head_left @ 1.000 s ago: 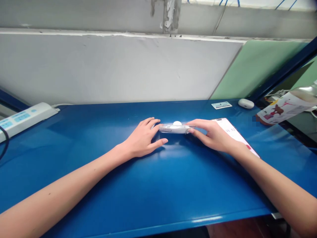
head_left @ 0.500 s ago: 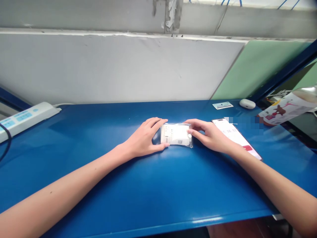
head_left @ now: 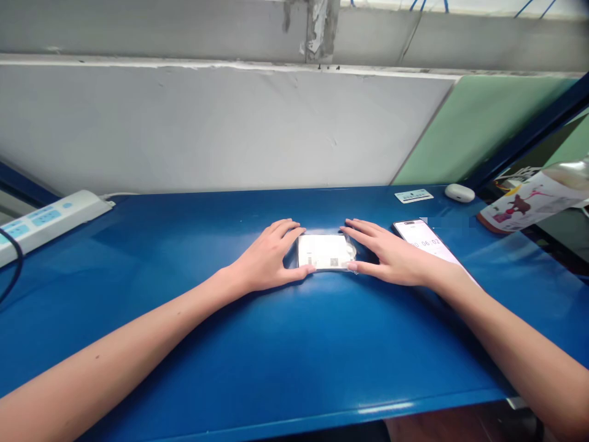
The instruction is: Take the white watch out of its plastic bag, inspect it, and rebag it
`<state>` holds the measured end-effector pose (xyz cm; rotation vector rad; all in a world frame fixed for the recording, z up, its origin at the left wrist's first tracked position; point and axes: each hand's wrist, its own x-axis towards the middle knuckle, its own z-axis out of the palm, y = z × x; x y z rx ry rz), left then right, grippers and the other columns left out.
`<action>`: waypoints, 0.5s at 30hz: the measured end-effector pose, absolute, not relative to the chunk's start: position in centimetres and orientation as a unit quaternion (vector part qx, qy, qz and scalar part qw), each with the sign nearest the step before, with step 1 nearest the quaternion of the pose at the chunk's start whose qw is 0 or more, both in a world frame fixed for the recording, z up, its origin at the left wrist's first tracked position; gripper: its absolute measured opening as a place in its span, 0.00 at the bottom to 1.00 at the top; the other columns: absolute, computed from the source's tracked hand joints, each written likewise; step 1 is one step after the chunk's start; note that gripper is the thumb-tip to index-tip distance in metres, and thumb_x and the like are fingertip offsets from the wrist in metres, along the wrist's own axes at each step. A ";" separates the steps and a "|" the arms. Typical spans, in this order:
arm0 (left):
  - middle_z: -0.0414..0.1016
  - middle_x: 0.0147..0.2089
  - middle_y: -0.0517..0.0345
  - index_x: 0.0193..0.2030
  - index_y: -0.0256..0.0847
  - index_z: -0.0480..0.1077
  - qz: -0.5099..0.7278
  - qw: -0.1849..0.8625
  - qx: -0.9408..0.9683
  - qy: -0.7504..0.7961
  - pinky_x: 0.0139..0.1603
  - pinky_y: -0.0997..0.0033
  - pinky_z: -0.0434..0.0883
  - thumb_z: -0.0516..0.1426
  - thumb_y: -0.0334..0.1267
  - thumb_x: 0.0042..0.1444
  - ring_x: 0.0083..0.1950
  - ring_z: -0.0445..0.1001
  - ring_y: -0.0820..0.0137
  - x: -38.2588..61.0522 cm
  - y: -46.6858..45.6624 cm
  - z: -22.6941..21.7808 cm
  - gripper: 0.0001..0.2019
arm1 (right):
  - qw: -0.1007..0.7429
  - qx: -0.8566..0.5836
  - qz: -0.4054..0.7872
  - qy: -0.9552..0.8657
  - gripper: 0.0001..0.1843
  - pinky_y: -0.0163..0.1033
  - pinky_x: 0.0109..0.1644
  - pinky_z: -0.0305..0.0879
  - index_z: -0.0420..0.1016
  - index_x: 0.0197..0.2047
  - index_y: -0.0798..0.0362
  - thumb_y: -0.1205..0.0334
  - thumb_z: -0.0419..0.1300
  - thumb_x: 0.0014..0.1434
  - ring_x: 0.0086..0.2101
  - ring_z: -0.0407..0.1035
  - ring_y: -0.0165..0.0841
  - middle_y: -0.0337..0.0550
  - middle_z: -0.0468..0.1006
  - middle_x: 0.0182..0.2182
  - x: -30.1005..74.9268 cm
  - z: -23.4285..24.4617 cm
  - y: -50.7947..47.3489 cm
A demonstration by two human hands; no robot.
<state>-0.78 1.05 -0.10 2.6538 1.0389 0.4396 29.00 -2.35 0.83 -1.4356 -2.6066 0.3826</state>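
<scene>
A small white box or packet in a clear plastic sleeve lies flat on the blue table, with printing and a small square code along its lower edge. At its left end is my left hand, fingers spread, the thumb touching the lower left corner. My right hand is spread at the opposite end. Its thumb touches the lower right corner, and its fingertips reach near the upper right corner. Neither hand is closed round the packet. Glare washes out most of the print.
A phone showing timer digits lies partly under my right forearm. Behind it are a card and a white earbud case. A labelled bottle leans at the right; a power strip lies left. A wall panel backs the table.
The fingers of my right hand have opened from their pinch on the packet's right end and spread out. The packet's face looks brighter and flatter. My left hand has barely moved.
</scene>
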 end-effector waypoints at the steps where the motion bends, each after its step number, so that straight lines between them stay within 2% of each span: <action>1: 0.63 0.68 0.35 0.66 0.34 0.62 0.151 0.128 0.913 0.358 0.69 0.42 0.58 0.58 0.60 0.58 0.72 0.56 0.45 -0.8 1.1 -0.2 0.38 | 0.070 -0.476 0.126 -0.867 0.44 0.63 0.69 0.53 0.55 0.73 0.55 0.36 0.54 0.63 0.70 0.48 0.54 0.60 0.53 0.71 29.0 0.8 -2.3; 9: 0.64 0.67 0.33 0.63 0.33 0.65 0.154 0.126 0.913 0.357 0.69 0.43 0.59 0.57 0.62 0.58 0.71 0.57 0.46 -0.8 1.1 -0.1 0.36 | 0.058 -0.477 0.126 -0.868 0.48 0.61 0.70 0.53 0.51 0.74 0.57 0.34 0.54 0.62 0.70 0.48 0.53 0.60 0.52 0.72 29.1 1.1 -2.3; 15: 0.64 0.67 0.33 0.63 0.31 0.65 0.146 0.126 0.913 0.358 0.70 0.44 0.59 0.56 0.63 0.59 0.72 0.57 0.45 -0.8 1.0 -0.1 0.38 | 0.061 -0.481 0.134 -0.864 0.47 0.62 0.69 0.55 0.55 0.73 0.55 0.34 0.55 0.61 0.69 0.49 0.55 0.59 0.53 0.72 29.1 1.1 -2.3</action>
